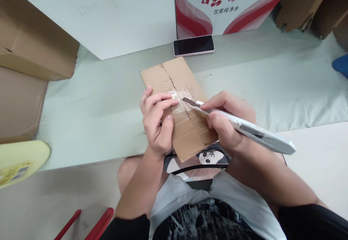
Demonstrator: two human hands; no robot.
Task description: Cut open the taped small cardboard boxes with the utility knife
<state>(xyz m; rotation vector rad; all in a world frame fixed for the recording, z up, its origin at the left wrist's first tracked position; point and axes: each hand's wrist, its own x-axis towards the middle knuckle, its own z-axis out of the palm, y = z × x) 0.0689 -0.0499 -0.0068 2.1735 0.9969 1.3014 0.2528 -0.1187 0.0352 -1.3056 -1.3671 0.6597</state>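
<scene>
A small brown cardboard box (187,135) is held tilted above my lap, a dark seam running along its top face. Clear tape (181,104), wrinkled, lies across the middle of that seam. My left hand (159,120) grips the box's left side, with fingertips resting by the tape. In my right hand (228,118) is a white utility knife (252,129), its blade out. The blade tip is at the tape, close to my left fingertips; whether it cuts in, I cannot tell. Part of the box's right edge is hidden behind my right hand.
A phone (194,45) lies beyond the box on the pale green cloth (108,106). Behind it stands a white carton with red lettering (231,8). Brown cartons (38,33) flank the left. A yellow object (24,160) and red bars (99,225) are at lower left.
</scene>
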